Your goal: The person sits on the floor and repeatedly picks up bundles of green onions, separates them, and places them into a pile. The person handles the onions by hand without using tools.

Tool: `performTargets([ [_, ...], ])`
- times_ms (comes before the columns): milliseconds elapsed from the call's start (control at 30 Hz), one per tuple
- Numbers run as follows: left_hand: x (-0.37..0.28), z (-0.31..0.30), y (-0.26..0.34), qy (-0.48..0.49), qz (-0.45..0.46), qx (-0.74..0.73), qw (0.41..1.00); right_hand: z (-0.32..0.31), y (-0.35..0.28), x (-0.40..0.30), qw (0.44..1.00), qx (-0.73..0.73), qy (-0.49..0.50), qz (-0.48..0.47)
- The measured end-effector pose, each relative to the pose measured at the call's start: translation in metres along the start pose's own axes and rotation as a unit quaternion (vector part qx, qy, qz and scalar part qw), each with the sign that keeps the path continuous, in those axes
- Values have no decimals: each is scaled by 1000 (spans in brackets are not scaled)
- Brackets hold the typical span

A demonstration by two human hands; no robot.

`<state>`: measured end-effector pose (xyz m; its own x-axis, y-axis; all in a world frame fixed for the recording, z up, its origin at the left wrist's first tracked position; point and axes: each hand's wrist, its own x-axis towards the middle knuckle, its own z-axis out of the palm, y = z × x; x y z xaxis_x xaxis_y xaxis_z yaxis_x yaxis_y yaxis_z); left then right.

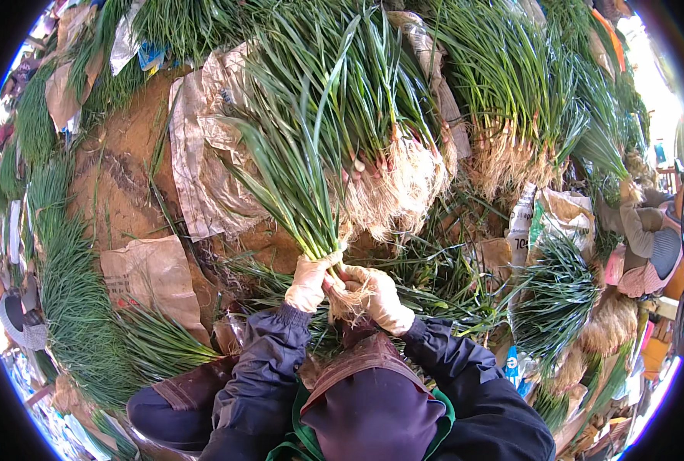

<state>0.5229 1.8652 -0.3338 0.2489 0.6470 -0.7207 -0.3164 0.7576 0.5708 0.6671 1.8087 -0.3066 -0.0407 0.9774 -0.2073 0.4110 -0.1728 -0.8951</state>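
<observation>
A small bunch of what looks like green garlic [313, 213] is in front of my chest, its long flat leaves fanning up and to the left. My gloved left hand [309, 282] wraps around the stems just above the bulbs. At the root end, my gloved right hand [379, 297] has its fingers curled on the bulbs and pale roots [344, 299]. Just beyond my hands lies a larger heap of the same plants [370, 115], with its roots [399, 184] towards me. Part of that heap rests on a wrinkled woven sack [215, 155].
Another heap [509, 98] lies at the upper right. Loose leaves [445, 276] litter the ground below it. A brown sack [151, 282] and a bundle [166, 346] are at my left. A co-worker [653, 248] sits at the far right, holding plants; another person [22, 320] is at the far left.
</observation>
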Motion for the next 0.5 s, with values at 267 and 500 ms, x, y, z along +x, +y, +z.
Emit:
performTargets([
  [267, -20, 5, -2, 30, -37, 9, 999, 17, 23, 64, 789, 487, -173, 332],
  [500, -16, -11, -8, 81, -10, 25, 996, 49, 7, 70, 663, 665, 98, 331],
])
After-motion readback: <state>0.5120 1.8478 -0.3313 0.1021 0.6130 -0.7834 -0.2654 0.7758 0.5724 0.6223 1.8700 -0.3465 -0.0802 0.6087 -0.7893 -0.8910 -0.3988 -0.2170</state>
